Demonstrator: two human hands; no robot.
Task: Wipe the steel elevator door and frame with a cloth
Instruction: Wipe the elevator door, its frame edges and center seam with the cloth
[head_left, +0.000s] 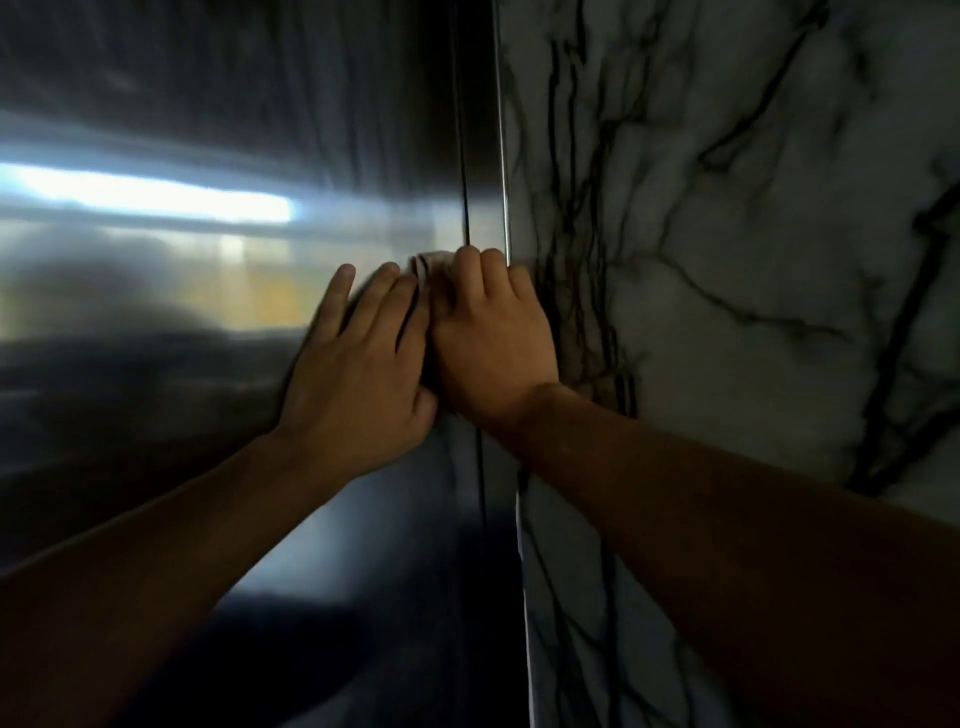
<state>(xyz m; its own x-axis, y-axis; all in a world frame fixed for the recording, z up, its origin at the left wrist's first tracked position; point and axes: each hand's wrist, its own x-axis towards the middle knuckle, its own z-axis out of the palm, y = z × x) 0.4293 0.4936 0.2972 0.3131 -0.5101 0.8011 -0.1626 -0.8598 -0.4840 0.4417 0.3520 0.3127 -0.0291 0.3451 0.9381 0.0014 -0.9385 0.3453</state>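
Observation:
The brushed steel elevator door (234, 322) fills the left half of the head view, with a bright light reflected across it. A narrow steel frame strip (485, 156) runs down its right side, split from the door by a dark gap. My right hand (493, 338) presses a pale cloth (431, 267) against the frame strip; only a small part of the cloth shows above my knuckles. My left hand (358, 374) lies flat on the door with fingers spread, touching the right hand and the cloth's left edge.
A white marble wall (753, 260) with dark veins takes up the right half, meeting the frame at a thin bright metal edge (503, 156). Both bare forearms reach in from the bottom corners.

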